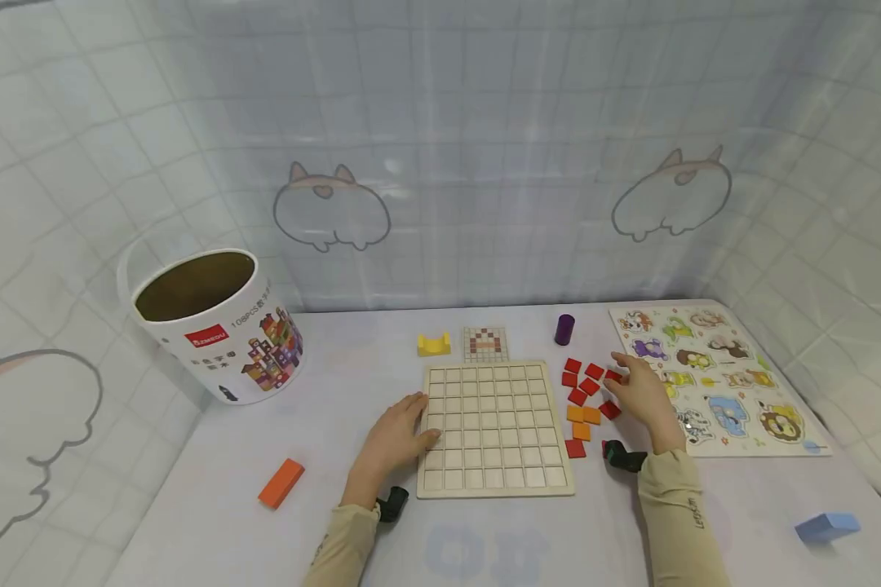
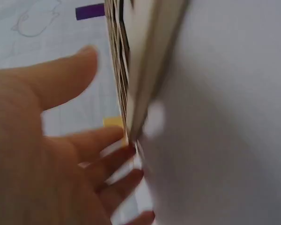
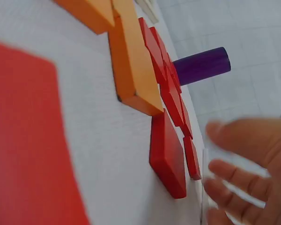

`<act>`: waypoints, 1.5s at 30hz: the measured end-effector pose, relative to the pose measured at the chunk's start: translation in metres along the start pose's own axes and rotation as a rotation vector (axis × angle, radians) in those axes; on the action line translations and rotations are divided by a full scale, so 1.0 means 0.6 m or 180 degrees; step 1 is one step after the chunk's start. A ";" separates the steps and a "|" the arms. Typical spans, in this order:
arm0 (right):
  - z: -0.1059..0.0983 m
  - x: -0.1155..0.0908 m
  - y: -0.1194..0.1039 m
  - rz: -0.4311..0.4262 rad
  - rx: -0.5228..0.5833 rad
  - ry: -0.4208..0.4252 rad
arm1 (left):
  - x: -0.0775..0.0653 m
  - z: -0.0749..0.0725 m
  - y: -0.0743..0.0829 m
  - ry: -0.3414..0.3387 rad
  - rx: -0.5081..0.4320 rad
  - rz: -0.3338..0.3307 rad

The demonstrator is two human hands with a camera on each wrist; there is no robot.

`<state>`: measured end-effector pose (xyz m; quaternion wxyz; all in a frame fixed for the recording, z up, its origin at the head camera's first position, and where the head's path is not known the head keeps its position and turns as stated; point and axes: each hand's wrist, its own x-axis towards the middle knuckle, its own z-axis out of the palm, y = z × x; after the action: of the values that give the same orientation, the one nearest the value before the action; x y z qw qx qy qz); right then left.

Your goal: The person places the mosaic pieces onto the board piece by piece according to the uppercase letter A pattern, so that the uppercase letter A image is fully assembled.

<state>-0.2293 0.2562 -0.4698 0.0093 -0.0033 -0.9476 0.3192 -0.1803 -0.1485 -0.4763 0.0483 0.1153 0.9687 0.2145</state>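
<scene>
A square wooden grid board [image 1: 495,492] with bare cells lies in front of me. My left hand [image 1: 392,436] rests at its left edge, fingers extended; the left wrist view shows the fingertips right at the board's side [image 2: 143,70]. To the board's right, several red square tiles [image 1: 590,386] lie scattered, with three orange tiles [image 1: 581,431] below them. My right hand [image 1: 642,395] hovers at the right side of the red tiles, thumb and fingers apart and loosely bent. In the right wrist view nothing shows between its fingers, and a red tile [image 3: 167,157] lies nearby.
Behind the board are a small pattern card [image 1: 485,356], a yellow arched block [image 1: 434,346] and a purple cylinder [image 1: 564,329]. An animal puzzle board [image 1: 749,447] lies far right, a white bucket [image 1: 227,367] stands left. An orange block [image 1: 281,483] and blue block [image 1: 826,527] lie nearer.
</scene>
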 end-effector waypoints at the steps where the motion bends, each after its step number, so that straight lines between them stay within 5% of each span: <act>1: 0.002 0.001 0.002 -0.0005 -0.0025 0.0032 | -0.002 0.002 0.000 -0.0041 0.0031 0.0031; 11: 0.010 0.005 0.005 0.0077 -0.0103 0.0287 | -0.009 0.010 0.003 -0.0163 0.0011 0.0481; 21: 0.018 0.008 0.004 0.0083 0.0096 0.0355 | -0.007 0.002 -0.001 -0.0343 0.0088 0.0233; 32: 0.005 0.010 -0.035 -0.0059 0.0410 0.0448 | -0.004 0.007 0.004 -0.0345 -0.0071 0.0271; 45: 0.074 0.028 -0.107 -0.0341 0.0901 0.0176 | -0.005 0.030 0.003 -0.0352 0.0142 0.0365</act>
<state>-0.2470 0.1782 -0.4662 0.0527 0.0399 -0.8914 0.4484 -0.1746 -0.1407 -0.4916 0.0868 0.1833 0.9609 0.1885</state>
